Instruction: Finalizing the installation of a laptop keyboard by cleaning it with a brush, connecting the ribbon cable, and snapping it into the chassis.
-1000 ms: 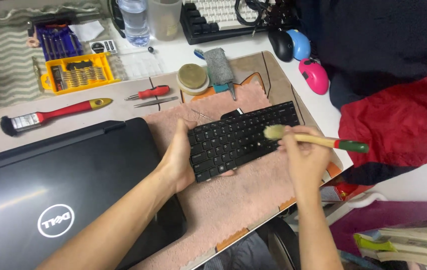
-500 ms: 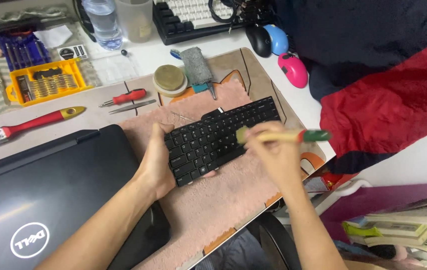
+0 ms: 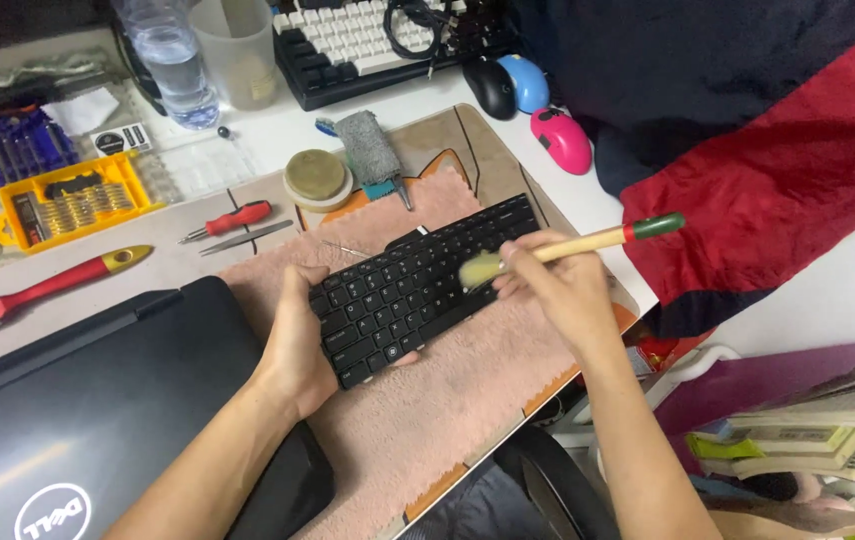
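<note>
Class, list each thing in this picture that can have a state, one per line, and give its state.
Laptop: lid closed.
Loose black keyboard: out of the laptop, flat on the pink cloth.
Left hand: holding the keyboard's left end.
Right hand: gripping the brush, bristles on the keys.
Yellow bit case: open.
Water bottle: upright, partly filled.

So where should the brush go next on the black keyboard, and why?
Probably sweep the brush leftward along the keys. Its bristles sit right of the middle of the keyboard, and the left hand steadies the left edge while the right hand holds the handle.
</note>
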